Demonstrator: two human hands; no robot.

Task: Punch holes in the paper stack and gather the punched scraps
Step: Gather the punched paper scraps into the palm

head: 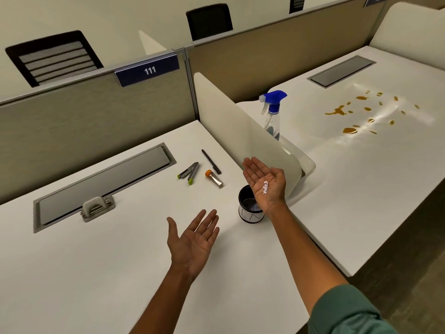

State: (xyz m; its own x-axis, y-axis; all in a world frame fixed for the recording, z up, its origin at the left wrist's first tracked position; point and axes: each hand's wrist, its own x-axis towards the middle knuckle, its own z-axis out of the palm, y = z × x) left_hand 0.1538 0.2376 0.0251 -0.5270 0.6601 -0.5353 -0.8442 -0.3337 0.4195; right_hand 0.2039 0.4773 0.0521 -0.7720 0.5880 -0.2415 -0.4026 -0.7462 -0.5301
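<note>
A broad stretch of the desk (pixel 96 273) is lying bare near the person. Farther back, a punch (pixel 97 208), a stapler (pixel 190 173), a tube (pixel 214 179) and a pen (pixel 211 161) are taking up room. A cup (pixel 249 208) and a divider (pixel 243 133) are blocking the right side.

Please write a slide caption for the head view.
Right hand holds white scraps above black cup; left hand open.
</note>
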